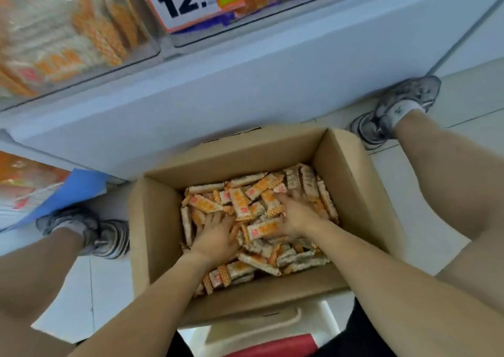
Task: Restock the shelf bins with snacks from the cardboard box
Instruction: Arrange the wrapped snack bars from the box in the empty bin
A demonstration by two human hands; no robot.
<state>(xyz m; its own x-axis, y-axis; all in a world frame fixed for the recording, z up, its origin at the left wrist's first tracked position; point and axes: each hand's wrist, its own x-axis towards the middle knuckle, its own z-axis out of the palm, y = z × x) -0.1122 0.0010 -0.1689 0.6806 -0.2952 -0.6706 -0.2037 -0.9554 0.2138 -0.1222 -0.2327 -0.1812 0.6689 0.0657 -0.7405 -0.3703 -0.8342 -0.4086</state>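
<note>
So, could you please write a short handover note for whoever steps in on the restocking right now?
Left hand: down in the cardboard box, fingers dug into the wrapped snack bars; whether it has gripped any is hidden.
Right hand: also in the pile, fingers buried among the bars; grip unclear.
The box sits on the floor against the shelf base, between the feet, still well filled.
The clear shelf bins above already hold orange packets.
Left: lift handfuls up into the bins until the box is empty.
</note>
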